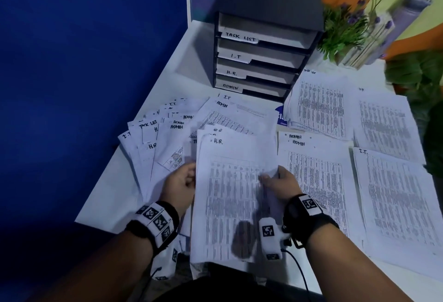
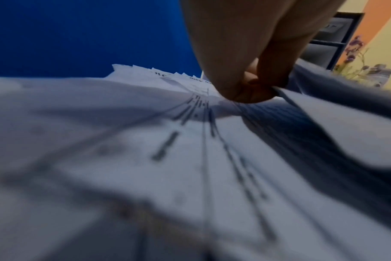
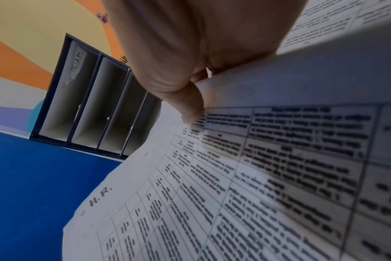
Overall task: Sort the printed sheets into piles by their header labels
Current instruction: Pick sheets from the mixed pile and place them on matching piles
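Right hand (image 1: pixel 279 183) pinches the right edge of the top H.R. sheet (image 1: pixel 230 196), thumb on the print and fingers beneath, while the left hand (image 1: pixel 178 183) grips the left edge of the stack under it, held above the near edge of the desk (image 1: pixel 107 196). A second H.R.-looking sheet sits tight beneath, so two could lift together. Carried to the far-right H.R. pile (image 1: pixel 386 124), it crosses the ADMIN pile (image 1: pixel 316 174) and I.T. pile (image 1: pixel 395 196), and a trailing corner could skew those.
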`<state>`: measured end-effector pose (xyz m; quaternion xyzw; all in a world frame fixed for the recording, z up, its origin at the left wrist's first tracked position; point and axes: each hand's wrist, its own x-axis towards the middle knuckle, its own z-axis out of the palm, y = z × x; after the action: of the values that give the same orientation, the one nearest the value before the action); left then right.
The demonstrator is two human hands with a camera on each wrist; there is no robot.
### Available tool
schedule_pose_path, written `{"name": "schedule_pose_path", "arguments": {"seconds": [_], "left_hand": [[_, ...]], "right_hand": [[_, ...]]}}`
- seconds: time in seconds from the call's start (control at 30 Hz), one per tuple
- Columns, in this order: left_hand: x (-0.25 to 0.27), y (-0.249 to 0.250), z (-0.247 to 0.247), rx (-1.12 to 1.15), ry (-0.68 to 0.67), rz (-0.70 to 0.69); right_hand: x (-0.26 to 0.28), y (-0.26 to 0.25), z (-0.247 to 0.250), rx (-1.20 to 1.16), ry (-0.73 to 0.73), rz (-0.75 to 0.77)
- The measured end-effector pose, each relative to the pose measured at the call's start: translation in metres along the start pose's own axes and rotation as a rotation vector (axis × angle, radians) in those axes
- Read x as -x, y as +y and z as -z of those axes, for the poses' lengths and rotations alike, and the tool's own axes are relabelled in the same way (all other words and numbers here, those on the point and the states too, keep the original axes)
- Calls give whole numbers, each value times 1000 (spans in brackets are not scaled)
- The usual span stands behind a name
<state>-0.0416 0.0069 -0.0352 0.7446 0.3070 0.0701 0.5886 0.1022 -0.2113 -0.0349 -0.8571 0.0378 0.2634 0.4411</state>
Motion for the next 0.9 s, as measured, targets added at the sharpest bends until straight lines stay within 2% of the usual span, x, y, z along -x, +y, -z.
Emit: {"name": "schedule_pose_path", "arguments": {"seconds": [0.13,0.2,0.3,0.37,0.47,0.53,0.6,0.67,0.73,0.8,0.9], "left_hand": [[1,-1,-3,-122,-62,-56],[1,-1,-2,-95,-53,-37],[1,3,-2,40,38,66],[2,8,-6,73,52,125],[3,12,-13,1,-67,84],[1,13,-16,0,-77,39],[-1,20,-16,91,-32,4],[-5,29,-16,177,40,-35],[-10,36,-13,170,75,-55],[-21,37,-9,-14,91,2],[-31,38,-1,-551,75,170]], "right_hand": [[-6,9,5,111,117,-77],[-5,8,8,101,127,-101],[-2,3,10,118,82,-111],[1,0,11,136,105,-98],[8,-2,10,32,139,-65],[12,-3,11,-101,145,-6],[13,-3,14,-227,112,25],[12,0,20,-313,30,-25],[12,-1,23,-326,-20,1],[8,-5,25,-247,90,33],[4,-7,32,-66,294,0]]}}
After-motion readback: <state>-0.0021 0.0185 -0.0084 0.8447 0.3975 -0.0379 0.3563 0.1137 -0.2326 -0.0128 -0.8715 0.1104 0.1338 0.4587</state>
